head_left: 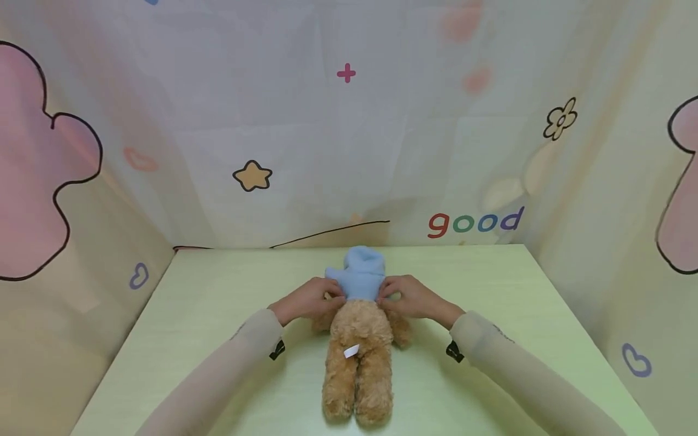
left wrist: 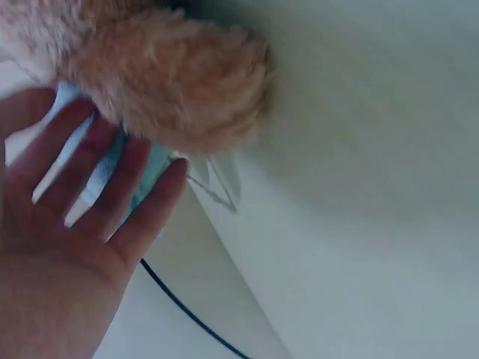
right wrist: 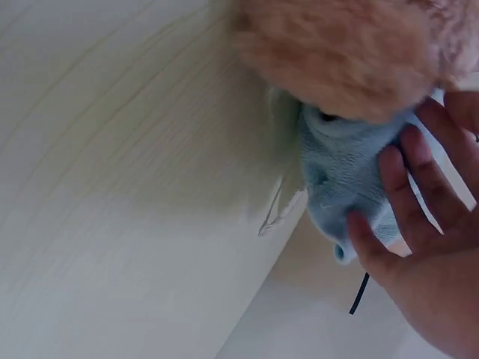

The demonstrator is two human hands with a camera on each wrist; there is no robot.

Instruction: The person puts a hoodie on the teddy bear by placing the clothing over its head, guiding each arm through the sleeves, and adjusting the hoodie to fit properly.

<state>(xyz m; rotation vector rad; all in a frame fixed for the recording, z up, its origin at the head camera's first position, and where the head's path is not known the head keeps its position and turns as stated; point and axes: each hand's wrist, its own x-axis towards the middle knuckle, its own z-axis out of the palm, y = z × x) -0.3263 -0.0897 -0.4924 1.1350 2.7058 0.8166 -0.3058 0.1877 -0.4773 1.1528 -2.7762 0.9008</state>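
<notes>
A brown plush teddy bear (head_left: pixel 360 327) lies on the table with its legs toward me and a small white tag (head_left: pixel 351 350) on its lower body. A light blue fleece garment (head_left: pixel 362 281) covers its head and upper body. At the garment's left lower edge, my left hand (head_left: pixel 313 297) pinches the cloth between thumb and fingers. My right hand (head_left: pixel 411 297) pinches the matching edge on the right. In the right wrist view, several fingers lie against the blue cloth (right wrist: pixel 348 172). The bear's face is hidden.
The pale green table (head_left: pixel 229 363) reaches back to a printed cloth wall (head_left: pixel 305 181), with cloth sides at left and right. A thin whitish loop (right wrist: pixel 277 213) shows by the table's edge in the wrist views.
</notes>
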